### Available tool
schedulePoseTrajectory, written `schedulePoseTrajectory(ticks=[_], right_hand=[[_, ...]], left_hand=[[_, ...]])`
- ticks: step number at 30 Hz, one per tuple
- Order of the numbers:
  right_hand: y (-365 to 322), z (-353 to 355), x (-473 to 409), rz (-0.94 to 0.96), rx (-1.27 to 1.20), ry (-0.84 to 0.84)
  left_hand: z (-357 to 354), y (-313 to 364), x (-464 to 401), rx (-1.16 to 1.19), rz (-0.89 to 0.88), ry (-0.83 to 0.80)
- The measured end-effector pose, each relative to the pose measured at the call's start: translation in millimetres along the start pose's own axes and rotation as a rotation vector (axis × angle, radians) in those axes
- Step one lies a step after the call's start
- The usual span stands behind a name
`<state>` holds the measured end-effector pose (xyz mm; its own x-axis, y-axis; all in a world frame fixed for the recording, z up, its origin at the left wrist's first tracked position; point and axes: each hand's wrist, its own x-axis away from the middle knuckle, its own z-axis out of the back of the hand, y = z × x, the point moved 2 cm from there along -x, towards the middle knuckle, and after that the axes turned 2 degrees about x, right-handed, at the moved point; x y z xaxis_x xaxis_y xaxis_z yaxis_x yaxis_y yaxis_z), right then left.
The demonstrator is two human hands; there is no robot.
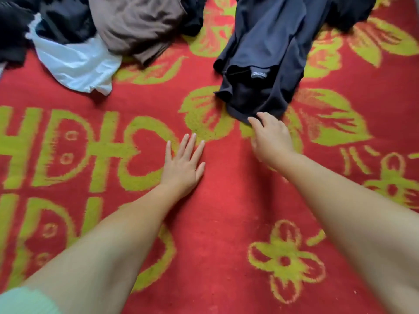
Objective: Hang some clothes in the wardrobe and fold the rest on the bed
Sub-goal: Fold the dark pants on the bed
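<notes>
A crumpled dark navy garment [269, 53] with a grey neck label lies on the red and yellow-green blanket [222, 200] covering the bed. My right hand [269, 138] reaches to its near edge, fingertips touching the fabric there with the fingers slightly bent. My left hand [184, 163] lies flat on the blanket with its fingers straight and spread, apart from any clothing. A brown garment [138, 26], a white one [77, 62] and several black pieces [61, 21] are heaped at the far left.
More dark clothing [353, 12] lies at the far right beyond the navy garment. The blanket between my arms and in front of me carries only its flower and letter pattern.
</notes>
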<state>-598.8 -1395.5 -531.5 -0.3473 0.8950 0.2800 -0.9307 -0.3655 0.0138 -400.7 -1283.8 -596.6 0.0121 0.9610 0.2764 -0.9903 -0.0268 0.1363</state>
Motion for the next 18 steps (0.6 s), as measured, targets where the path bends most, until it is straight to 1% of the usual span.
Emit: schedulePoseTrajectory(ticks=[3, 6, 10, 14, 18], right_hand=[[-1, -12, -26, -0.058, 0.016, -0.034], [-2, -11, -43, -0.111, 0.033, 0.010], [-4, -11, -46, -0.181, -0.120, -0.027], [-29, -19, -16, -0.218, -0.274, -0.094], [-63, -39, 49, -0.108, -0.235, -0.235]], left_hand=[[-10, -2, 3, 0.022, -0.034, 0.083], [-11, -5, 3, 0.059, -0.044, 0.101], [-13, -7, 2, 0.051, -0.041, 0.097], [-13, -8, -3, 0.039, -0.030, 0.059], [-1, -6, -5, 0.099, -0.020, -0.025]])
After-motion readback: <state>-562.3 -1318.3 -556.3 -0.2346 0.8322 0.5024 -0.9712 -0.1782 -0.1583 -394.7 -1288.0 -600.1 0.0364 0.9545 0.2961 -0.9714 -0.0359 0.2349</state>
